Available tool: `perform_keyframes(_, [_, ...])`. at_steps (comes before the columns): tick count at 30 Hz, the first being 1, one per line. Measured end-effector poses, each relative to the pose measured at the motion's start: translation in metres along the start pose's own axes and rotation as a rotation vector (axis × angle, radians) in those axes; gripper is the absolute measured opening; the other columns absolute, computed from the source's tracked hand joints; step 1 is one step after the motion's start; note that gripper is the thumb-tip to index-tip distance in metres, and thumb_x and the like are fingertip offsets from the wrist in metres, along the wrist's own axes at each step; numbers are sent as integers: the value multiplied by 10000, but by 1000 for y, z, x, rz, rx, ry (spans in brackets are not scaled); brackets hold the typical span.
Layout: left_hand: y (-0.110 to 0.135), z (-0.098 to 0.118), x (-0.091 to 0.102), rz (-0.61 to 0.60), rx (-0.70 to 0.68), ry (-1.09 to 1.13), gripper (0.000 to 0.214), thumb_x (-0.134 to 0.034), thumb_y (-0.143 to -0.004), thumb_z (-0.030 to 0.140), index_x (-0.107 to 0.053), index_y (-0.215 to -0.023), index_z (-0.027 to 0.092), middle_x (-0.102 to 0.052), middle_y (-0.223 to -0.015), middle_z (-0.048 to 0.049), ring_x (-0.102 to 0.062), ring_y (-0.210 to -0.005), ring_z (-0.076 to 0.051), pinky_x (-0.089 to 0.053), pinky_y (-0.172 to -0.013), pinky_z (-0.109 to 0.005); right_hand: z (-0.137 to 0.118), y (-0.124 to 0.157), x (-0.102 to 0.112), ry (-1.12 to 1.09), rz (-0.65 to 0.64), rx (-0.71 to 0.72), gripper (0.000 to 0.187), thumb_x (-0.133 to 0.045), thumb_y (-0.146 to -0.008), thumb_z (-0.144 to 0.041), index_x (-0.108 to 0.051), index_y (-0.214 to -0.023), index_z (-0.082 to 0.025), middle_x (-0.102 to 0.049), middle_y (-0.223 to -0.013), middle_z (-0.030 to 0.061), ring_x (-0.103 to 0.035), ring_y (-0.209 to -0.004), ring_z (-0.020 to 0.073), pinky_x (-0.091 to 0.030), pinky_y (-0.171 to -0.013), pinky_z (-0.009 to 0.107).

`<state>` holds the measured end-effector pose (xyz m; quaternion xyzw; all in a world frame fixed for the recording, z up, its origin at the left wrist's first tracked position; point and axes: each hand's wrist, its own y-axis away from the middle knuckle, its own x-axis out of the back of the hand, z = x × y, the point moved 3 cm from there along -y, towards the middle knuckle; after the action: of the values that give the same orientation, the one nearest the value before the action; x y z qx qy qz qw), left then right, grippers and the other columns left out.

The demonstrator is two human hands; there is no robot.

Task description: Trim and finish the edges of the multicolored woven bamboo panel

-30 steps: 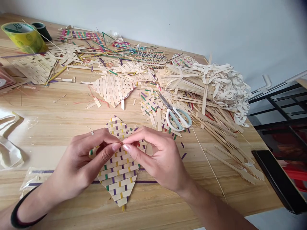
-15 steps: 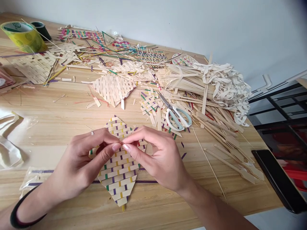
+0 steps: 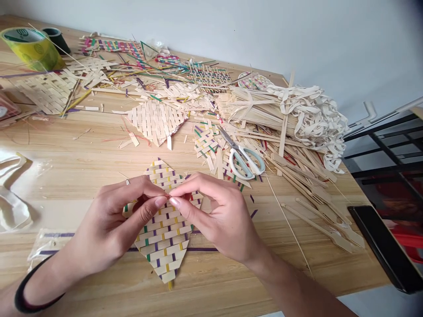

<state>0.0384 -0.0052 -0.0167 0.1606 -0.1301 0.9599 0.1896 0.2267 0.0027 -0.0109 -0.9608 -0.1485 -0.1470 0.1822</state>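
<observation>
My left hand [image 3: 124,220] and my right hand [image 3: 214,215] meet fingertip to fingertip. Each is closed, with thumb and forefinger pinching a thin reddish thread [image 3: 168,196] that barely shows between them. Below them a woven bamboo-strip piece [image 3: 168,233], pale with purple, yellow and green strips, lies pointed end toward me on the table. My hands cover its middle and sides. Scissors [image 3: 246,160] with white and pale blue handles rest beyond my right hand.
Yellow tape [image 3: 36,53] stands at the back left. Woven scraps [image 3: 157,121] and loose strips spread across the back. A strip bundle with white cloth bands [image 3: 313,114] lies to the right, near flat wooden sticks [image 3: 330,229] and a black phone [image 3: 383,248]. Plastic bags sit left.
</observation>
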Motion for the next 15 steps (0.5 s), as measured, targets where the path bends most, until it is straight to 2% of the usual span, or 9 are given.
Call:
perform_keyframes(8, [1, -2, 0, -8, 4, -1, 177, -600, -1026, 148, -756, -1015, 231, -745, -828, 9, -644, -702, -117, -476, -649, -227, -1, 0, 0, -5, 8, 3, 98, -697, -945, -118, -751, -938, -200, -749, -840, 15, -694, -773, 162, -544, -713, 323])
perform_keyframes(15, [1, -1, 1, -8, 0, -2, 179, -598, -1028, 159, -754, -1008, 244, -731, -822, 33, -635, -693, -102, -468, -637, -212, -1, 0, 0, -3, 5, 6, 102, -692, -950, -119, -748, -937, -203, -746, -839, 15, -690, -770, 162, -540, -717, 323])
